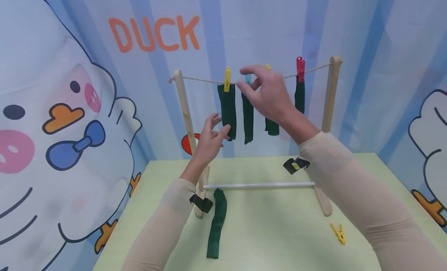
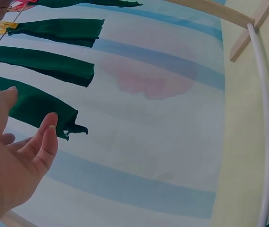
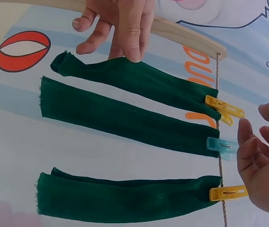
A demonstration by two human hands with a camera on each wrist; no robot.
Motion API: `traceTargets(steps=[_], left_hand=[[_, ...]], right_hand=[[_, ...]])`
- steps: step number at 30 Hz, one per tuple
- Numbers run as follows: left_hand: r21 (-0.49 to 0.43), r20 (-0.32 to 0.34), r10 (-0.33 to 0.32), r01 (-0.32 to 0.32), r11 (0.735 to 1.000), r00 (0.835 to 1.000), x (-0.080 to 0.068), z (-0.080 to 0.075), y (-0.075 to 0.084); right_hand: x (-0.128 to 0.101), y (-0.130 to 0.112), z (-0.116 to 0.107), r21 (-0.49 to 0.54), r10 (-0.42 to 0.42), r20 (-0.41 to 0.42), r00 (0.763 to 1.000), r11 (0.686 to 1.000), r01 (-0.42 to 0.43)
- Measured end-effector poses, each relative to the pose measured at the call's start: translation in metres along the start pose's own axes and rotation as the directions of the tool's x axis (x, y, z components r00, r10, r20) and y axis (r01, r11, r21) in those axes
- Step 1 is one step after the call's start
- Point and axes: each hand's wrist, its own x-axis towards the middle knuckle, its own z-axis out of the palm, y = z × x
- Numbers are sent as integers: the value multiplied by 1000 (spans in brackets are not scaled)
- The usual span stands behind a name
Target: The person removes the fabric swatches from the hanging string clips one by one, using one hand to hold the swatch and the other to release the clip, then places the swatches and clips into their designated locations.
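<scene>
A person's right hand [image 1: 267,94] hovers at the string line [image 1: 202,80] of a small wooden drying rack [image 1: 184,104], fingers loosely spread and holding nothing, fingertips just beside the blue clothespin [image 1: 247,79] that pins the second dark green cloth strip [image 1: 247,117]. The left hand [image 1: 209,141], also open with straight fingers, is raised to the lower end of the first strip [image 1: 227,112], which hangs from a yellow clothespin [image 1: 227,79]; the wrist view shows fingertips at the fabric's edge. Four strips hang in a row, the farthest under a red clothespin [image 1: 300,69]. By the look of it, pegging is well along: one more green strip [image 1: 216,224] lies flat on the pale green table [image 1: 272,232], and a spare yellow clothespin [image 1: 338,233] sits well apart near the rack's right foot. The next move would call for picking up both. The cloth looks soft, matte and limp; the pegs are glossy plastic, the string rough twine, the crossbar [image 1: 258,185] a smooth white rod.
</scene>
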Motion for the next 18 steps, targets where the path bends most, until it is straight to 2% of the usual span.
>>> traceTargets(steps=[10, 18], left_hand=[[2, 8, -14, 14, 1000, 1000, 4, 2, 6], [-52, 9, -48, 48, 997, 999, 6, 1, 3]], right_hand=[[16, -4, -1, -39, -7, 81, 997, 999, 10], [27, -13, 0, -6, 128, 200, 971, 992, -129]])
